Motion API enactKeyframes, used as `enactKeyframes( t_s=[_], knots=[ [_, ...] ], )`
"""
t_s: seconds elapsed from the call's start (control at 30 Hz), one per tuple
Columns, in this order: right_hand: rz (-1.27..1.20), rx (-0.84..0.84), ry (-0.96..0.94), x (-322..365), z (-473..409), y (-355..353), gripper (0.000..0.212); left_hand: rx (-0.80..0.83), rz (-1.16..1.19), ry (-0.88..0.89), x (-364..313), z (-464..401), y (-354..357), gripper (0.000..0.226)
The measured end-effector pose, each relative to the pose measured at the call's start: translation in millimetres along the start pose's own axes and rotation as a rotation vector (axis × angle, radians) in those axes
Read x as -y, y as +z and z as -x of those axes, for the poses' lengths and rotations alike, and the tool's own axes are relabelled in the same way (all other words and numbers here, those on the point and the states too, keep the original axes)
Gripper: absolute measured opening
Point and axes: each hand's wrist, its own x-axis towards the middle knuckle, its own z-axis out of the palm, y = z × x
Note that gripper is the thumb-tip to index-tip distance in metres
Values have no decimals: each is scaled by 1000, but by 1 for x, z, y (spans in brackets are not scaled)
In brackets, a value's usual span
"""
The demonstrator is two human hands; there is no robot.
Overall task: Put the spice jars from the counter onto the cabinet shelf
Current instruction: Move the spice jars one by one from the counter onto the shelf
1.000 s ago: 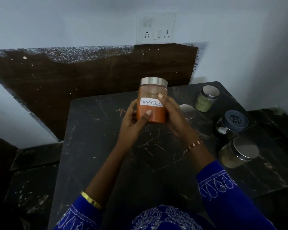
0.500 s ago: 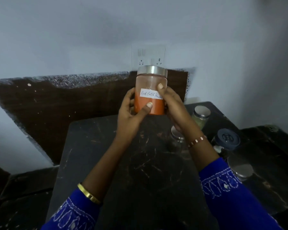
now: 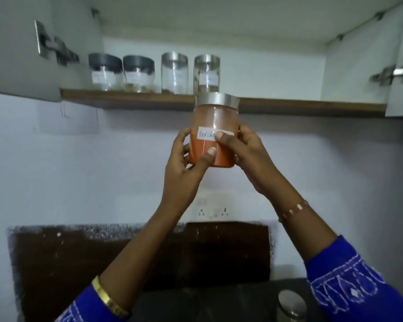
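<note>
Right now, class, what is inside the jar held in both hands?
The jar holds orange-red powder filling its lower part, with dusty glass above. Its label reads "Red ch", the rest covered by a thumb. Under the metal lid nothing shows.

The label (image 3: 213, 135) on the jar (image 3: 213, 135) is partly covered by the right hand's (image 3: 247, 154) thumb. The shelf jars' labels (image 3: 102, 77), up-left of the hands, are too blurred to be read. The lid (image 3: 292, 305) below the right hand is cut off.
</note>
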Motion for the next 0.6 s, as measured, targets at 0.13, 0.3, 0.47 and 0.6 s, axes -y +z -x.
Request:
enactKeyframes(
  t_s=[0.13,0.3,0.47,0.6],
  knots=[
    [-90,-15,-47,28,-41,-25,56,61,-10,98,-24,-51,13,55],
    [-75,-103,-123,45,-91,-50,44,111,-95,174,-43,-107,36,50],
    [-31,-206,-167,49,-128,-68,52,134,-227,196,-49,-151,61,45],
    [-4,-220,-136,39,-152,-77,57,186,-343,126,-38,-182,77,42]
  ],
)
